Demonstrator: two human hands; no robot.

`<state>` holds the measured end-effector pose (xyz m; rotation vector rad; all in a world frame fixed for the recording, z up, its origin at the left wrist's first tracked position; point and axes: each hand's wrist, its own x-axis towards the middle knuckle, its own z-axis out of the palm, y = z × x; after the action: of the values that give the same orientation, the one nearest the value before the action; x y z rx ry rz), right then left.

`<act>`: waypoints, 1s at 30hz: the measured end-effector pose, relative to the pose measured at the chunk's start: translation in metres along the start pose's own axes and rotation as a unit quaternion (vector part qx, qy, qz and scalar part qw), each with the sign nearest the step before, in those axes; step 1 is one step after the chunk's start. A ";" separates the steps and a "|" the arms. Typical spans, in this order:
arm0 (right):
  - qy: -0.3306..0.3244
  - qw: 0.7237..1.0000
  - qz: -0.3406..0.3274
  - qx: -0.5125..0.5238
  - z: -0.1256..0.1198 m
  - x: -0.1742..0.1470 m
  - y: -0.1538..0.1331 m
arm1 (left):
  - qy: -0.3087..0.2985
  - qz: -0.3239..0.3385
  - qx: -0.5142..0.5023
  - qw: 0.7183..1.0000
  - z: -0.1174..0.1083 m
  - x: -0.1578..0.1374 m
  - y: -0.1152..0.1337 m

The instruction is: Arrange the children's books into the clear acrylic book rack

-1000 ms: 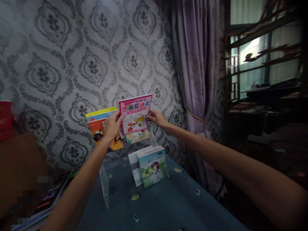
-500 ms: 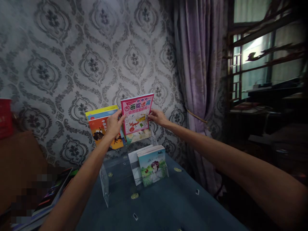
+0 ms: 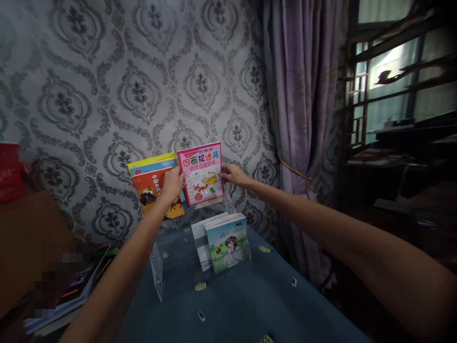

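Observation:
A pink-bordered picture book (image 3: 202, 174) stands upright on the upper tier of a clear plastic rack (image 3: 157, 271). At its left edge my left hand (image 3: 173, 182) is closed, pinching the cover. My right hand (image 3: 233, 174) grips the opposite edge between thumb and fingers. Left of it, an orange book (image 3: 152, 193) stands in front of blue and yellow ones, partly covered by my left hand and forearm. Below, a green-and-blue book with a drawn girl (image 3: 228, 245) leans on the lower tier. A pale book (image 3: 200, 243) shows behind it.
The rack stands on a dark blue patterned cloth (image 3: 228, 309) against a wallpapered wall. At lower left lie stacked books (image 3: 76, 295) beside a brown box (image 3: 32, 247), with a red container (image 3: 10, 171) above. A purple curtain (image 3: 303, 95) hangs at right.
The pink book has come down a little and left, and its cover now faces me more squarely. Both hands moved with it and keep their hold. The view has shifted slightly.

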<state>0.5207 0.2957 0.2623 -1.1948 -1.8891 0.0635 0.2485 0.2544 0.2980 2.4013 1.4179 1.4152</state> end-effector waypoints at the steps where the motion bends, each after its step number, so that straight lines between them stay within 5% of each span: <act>1: -0.002 1.000 0.000 -0.015 0.000 0.000 0.000 | -0.002 -0.007 0.013 1.000 0.001 0.000 -0.001; 18: -0.006 0.987 0.037 -0.154 0.010 -0.012 -0.008 | -0.036 -0.040 0.157 0.986 0.014 -0.004 -0.001; 30: 0.052 0.994 0.075 -0.053 0.015 -0.014 -0.007 | -0.046 -0.044 0.248 0.967 0.009 -0.013 0.016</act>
<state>0.5076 0.2868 0.2479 -1.3850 -1.7273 -0.0183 0.2634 0.2400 0.2905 2.5800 2.0219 1.0035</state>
